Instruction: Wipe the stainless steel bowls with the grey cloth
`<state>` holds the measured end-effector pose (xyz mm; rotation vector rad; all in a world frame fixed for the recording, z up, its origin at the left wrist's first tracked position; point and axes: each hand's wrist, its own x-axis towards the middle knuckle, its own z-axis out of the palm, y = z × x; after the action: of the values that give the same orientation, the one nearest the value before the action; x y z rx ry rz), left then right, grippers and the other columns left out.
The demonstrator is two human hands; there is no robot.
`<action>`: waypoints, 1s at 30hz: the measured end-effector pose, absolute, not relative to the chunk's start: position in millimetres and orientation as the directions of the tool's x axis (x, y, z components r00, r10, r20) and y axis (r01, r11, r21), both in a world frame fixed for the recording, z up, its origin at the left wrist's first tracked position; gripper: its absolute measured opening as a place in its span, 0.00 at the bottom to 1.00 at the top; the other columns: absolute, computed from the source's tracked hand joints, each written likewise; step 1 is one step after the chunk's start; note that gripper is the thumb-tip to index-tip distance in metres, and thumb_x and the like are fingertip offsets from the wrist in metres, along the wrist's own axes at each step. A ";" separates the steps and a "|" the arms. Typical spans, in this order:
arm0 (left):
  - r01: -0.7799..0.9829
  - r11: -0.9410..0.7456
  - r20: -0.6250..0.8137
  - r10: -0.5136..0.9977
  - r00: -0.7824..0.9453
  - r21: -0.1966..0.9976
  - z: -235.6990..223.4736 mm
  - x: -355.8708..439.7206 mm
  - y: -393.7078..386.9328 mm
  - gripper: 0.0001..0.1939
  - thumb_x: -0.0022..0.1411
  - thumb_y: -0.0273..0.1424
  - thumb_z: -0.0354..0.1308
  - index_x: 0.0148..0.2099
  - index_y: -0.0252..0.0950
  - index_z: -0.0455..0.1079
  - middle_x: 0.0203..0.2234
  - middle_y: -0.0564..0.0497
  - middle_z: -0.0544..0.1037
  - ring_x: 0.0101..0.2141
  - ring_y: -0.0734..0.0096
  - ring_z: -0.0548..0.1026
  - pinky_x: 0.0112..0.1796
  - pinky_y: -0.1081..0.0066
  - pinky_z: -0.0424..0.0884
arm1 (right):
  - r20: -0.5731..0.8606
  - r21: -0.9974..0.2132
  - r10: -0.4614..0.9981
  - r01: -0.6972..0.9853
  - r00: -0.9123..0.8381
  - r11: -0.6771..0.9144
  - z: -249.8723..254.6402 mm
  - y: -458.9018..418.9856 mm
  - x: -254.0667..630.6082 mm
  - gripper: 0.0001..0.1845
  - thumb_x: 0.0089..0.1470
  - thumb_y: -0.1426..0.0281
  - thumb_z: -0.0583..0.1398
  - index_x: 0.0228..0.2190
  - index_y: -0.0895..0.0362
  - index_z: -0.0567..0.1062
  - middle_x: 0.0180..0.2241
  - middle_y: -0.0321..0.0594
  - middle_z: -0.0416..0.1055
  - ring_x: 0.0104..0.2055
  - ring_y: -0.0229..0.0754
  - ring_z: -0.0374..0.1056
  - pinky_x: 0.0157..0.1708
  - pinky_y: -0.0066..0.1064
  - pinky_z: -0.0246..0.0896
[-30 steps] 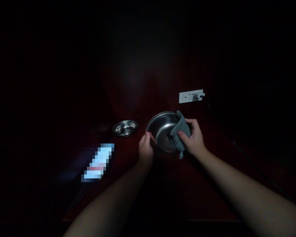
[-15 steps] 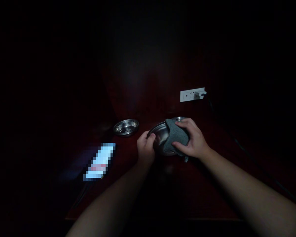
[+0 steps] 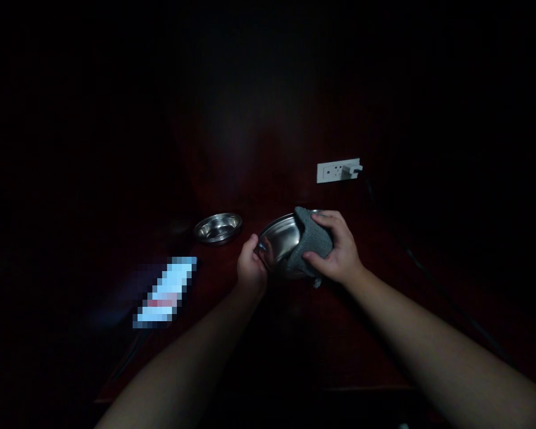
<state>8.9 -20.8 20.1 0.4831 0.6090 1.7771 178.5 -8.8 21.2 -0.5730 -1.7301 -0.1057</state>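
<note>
A shiny stainless steel bowl (image 3: pixel 280 236) is tilted between my hands over the dark red table. My left hand (image 3: pixel 251 268) grips its left edge, thumb up beside the rim and the other fingers mostly hidden by the bowl. In my right hand (image 3: pixel 342 247) is a grey-green cloth (image 3: pixel 315 238), bunched and pressed against the bowl's right side. Thumb and fingers are closed around the cloth, and a corner of it hangs below. The cloth covers much of the bowl's right part.
Another steel bowl (image 3: pixel 218 229) rests on the table (image 3: pixel 304 345) to the left. Nearer me lies a lit, pixelated phone-like screen (image 3: pixel 167 292), with a cable below it. A white wall socket (image 3: pixel 338 170) holds a plug; a dark cable (image 3: pixel 442 292) runs along the right.
My left thumb has shifted from over the bowl's rim to its outer side. The bowl shows more of its shiny surface. The whole view has slid slightly, so things appear farther left.
</note>
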 end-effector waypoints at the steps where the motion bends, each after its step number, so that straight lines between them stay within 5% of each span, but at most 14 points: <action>1: -0.760 -0.243 0.028 0.958 -0.285 0.602 20.1 8.9 -21.1 0.04 0.52 0.29 0.59 0.30 0.33 0.71 0.25 0.53 0.76 0.26 0.79 0.74 0.32 0.79 0.70 | 0.938 -0.259 0.330 0.427 -0.101 0.867 20.4 -8.1 178.4 0.32 0.40 0.56 0.64 0.47 0.54 0.65 0.43 0.46 0.63 0.47 0.53 0.62 0.45 0.50 0.60; 10: -0.846 -0.170 0.086 0.985 -0.147 0.506 17.2 8.5 -18.7 0.08 0.56 0.33 0.55 0.34 0.34 0.72 0.32 0.51 0.78 0.38 0.72 0.76 0.42 0.73 0.71 | 0.890 -0.441 0.453 0.365 0.055 0.820 12.6 -2.5 176.5 0.30 0.44 0.56 0.62 0.47 0.55 0.63 0.45 0.45 0.65 0.48 0.51 0.63 0.47 0.46 0.60; 17: -0.711 -0.178 0.138 0.984 -0.114 0.681 11.6 5.8 -9.9 0.10 0.55 0.34 0.58 0.38 0.34 0.73 0.35 0.49 0.78 0.39 0.70 0.75 0.42 0.72 0.70 | 0.908 -0.376 0.419 0.433 -0.005 0.819 13.7 2.8 184.5 0.31 0.42 0.56 0.63 0.47 0.54 0.63 0.45 0.44 0.65 0.48 0.51 0.63 0.48 0.46 0.59; 23: -0.225 -0.301 0.297 0.953 -0.053 0.927 3.1 -7.4 -5.0 0.06 0.53 0.34 0.57 0.30 0.36 0.68 0.24 0.55 0.71 0.27 0.76 0.70 0.28 0.76 0.68 | 0.927 -0.241 0.349 0.496 -0.137 0.834 20.3 6.6 195.5 0.34 0.38 0.56 0.65 0.46 0.53 0.64 0.42 0.44 0.65 0.45 0.50 0.63 0.45 0.46 0.61; 26: -0.180 -0.243 0.238 0.970 -0.050 0.953 6.4 -7.8 -8.6 0.06 0.51 0.31 0.55 0.32 0.36 0.68 0.28 0.53 0.72 0.31 0.73 0.71 0.30 0.74 0.69 | 0.924 -0.185 0.325 0.509 -0.201 0.841 22.5 6.7 198.0 0.35 0.36 0.55 0.66 0.46 0.53 0.65 0.41 0.44 0.65 0.44 0.50 0.63 0.43 0.47 0.62; 30: -0.235 -0.046 0.088 0.981 0.173 0.971 8.9 -7.4 -13.2 0.13 0.51 0.39 0.58 0.34 0.34 0.69 0.29 0.50 0.73 0.31 0.69 0.73 0.30 0.70 0.71 | 0.907 -0.185 0.352 0.532 -0.232 0.826 23.6 5.1 199.5 0.35 0.35 0.53 0.65 0.45 0.53 0.65 0.41 0.44 0.65 0.44 0.51 0.63 0.43 0.48 0.61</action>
<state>-7.4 -13.2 8.9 1.1659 0.8731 1.2230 199.5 5.1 23.6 -0.6699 -1.8464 -0.1932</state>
